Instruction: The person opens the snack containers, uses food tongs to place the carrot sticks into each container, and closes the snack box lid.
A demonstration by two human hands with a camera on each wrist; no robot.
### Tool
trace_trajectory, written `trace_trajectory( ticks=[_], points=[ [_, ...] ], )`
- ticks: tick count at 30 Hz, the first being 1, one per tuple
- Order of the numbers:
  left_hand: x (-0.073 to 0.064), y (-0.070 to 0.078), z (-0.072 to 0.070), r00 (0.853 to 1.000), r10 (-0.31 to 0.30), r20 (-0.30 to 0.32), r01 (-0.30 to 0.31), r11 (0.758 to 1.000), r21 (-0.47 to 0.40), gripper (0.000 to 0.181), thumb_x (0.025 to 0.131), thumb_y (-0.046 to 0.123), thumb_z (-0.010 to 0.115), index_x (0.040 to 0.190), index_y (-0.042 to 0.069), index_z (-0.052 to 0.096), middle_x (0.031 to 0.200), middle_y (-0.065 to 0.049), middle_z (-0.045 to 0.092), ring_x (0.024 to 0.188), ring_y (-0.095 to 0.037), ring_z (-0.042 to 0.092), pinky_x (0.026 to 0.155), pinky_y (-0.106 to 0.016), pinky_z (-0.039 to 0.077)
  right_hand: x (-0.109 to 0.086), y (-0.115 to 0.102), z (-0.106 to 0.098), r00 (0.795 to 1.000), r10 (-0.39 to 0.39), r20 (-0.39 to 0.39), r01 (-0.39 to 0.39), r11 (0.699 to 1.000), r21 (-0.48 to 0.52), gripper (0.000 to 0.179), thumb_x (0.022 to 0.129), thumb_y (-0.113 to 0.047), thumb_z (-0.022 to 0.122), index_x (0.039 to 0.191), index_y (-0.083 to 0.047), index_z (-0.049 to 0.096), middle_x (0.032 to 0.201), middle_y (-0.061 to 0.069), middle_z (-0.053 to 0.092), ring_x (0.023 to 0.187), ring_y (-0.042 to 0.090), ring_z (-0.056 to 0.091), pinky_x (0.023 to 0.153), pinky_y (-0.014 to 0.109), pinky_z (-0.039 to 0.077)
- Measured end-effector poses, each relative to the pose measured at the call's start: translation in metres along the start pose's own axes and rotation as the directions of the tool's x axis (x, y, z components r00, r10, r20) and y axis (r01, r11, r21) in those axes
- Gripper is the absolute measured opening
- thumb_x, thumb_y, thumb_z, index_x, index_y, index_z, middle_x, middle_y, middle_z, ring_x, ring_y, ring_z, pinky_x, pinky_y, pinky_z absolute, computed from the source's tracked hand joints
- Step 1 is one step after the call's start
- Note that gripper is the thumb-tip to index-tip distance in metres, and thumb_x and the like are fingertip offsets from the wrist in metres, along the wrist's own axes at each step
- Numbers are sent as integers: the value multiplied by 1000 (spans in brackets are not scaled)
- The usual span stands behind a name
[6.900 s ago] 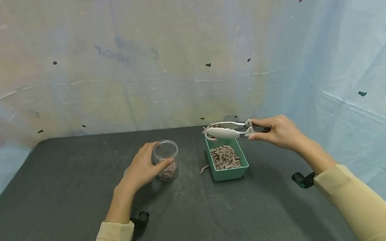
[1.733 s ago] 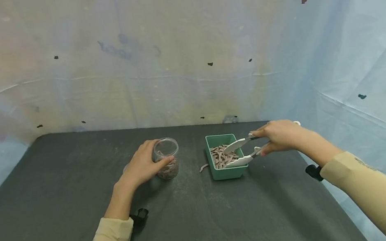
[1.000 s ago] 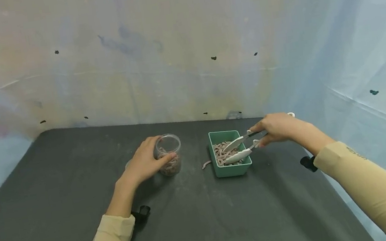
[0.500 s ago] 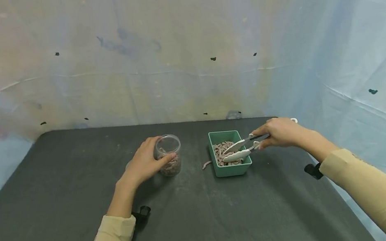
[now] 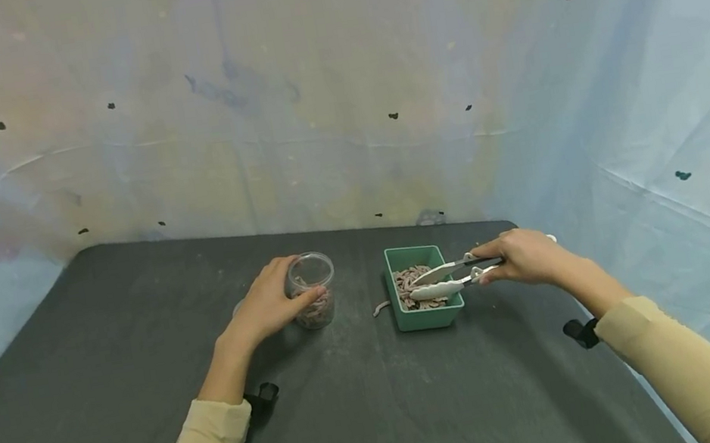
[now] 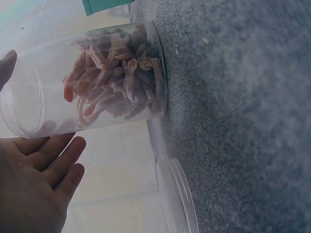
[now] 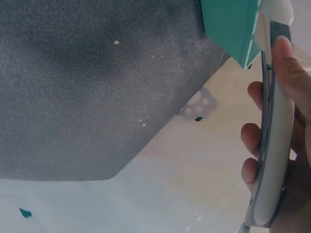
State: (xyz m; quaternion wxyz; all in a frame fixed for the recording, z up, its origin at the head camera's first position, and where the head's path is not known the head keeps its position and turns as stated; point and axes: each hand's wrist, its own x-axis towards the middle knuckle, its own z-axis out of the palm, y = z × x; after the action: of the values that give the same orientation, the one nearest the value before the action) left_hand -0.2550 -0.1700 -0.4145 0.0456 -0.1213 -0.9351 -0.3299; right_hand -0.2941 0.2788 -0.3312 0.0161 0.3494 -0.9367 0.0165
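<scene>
My left hand (image 5: 268, 300) holds a clear plastic jar (image 6: 58, 82) near its top, thumb on one side and fingers on the other. The jar stands lidless on the dark table, partly filled with brownish-grey dried strips (image 6: 116, 73). My right hand (image 5: 520, 257) grips a pair of tongs (image 7: 277, 141) with grey handles and white tips, thumb on one arm and fingers round the other. Over to the right is a green rectangular box (image 5: 426, 319) with more strips (image 5: 410, 277) inside. The tongs' white tips reach down among those strips, a small gap between them.
One loose strip (image 5: 382, 308) lies on the table (image 5: 384, 416) just left of the box. Behind the jar, a clear round lid (image 6: 177, 199) shows near my left fingers. A few crumbs (image 7: 116, 42) dot the tabletop. A patterned plastic sheet (image 5: 321, 89) hangs behind.
Earlier the tongs were above the box with strips in their tips; then they dipped into it, spread wide. Now their tips are closer together among the strips. The left hand stays on the jar.
</scene>
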Motion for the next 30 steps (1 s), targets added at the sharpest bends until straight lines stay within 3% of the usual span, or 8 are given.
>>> trace_trajectory(
  ticks=[3,10,14,19,23,30],
  points=[
    [0,0,0,1000,3,4,-3,1000,0,92,95,66,64,160,8,36,161,-22,36,147,-45,37,112,-68,37,-6,1,4,999,8,-40,-8,1000,18,54,86,-38,85,128,-6,75,117,14,76,78,17,68,57,32,48],
    [-2,0,0,1000,2,4,-2,1000,-11,91,95,65,65,160,8,36,161,-21,36,147,-45,36,112,-69,37,-17,7,14,995,49,-91,-43,997,65,55,88,-32,84,134,-4,71,120,18,74,91,31,72,66,42,56],
    [-1,0,0,1000,4,1,-4,1000,-11,91,95,65,65,160,8,37,161,-22,36,147,-45,36,113,-69,36,-22,9,19,991,79,-106,-69,993,94,57,90,-34,83,136,-4,69,122,21,73,80,22,68,61,35,48],
    [0,0,0,1000,3,0,-3,1000,-9,91,95,66,65,160,8,37,161,-22,37,147,-45,36,113,-69,36,-29,10,26,985,95,-146,-75,988,134,57,90,-34,83,136,-4,69,121,20,74,66,7,50,60,30,41],
    [-1,0,0,1000,7,-1,-7,1000,-10,92,95,66,65,160,7,37,161,-23,37,147,-46,37,112,-69,36,-33,13,32,977,98,-188,-66,983,171,57,89,-30,84,136,-1,69,115,18,76,59,5,39,57,28,37],
    [-1,0,0,1000,3,0,-3,1000,-8,92,95,67,65,160,8,37,161,-22,36,148,-45,35,113,-69,36,-37,16,43,959,123,-256,-62,970,233,59,86,-23,87,135,3,67,118,24,74,55,3,34,55,25,36]
  ],
)
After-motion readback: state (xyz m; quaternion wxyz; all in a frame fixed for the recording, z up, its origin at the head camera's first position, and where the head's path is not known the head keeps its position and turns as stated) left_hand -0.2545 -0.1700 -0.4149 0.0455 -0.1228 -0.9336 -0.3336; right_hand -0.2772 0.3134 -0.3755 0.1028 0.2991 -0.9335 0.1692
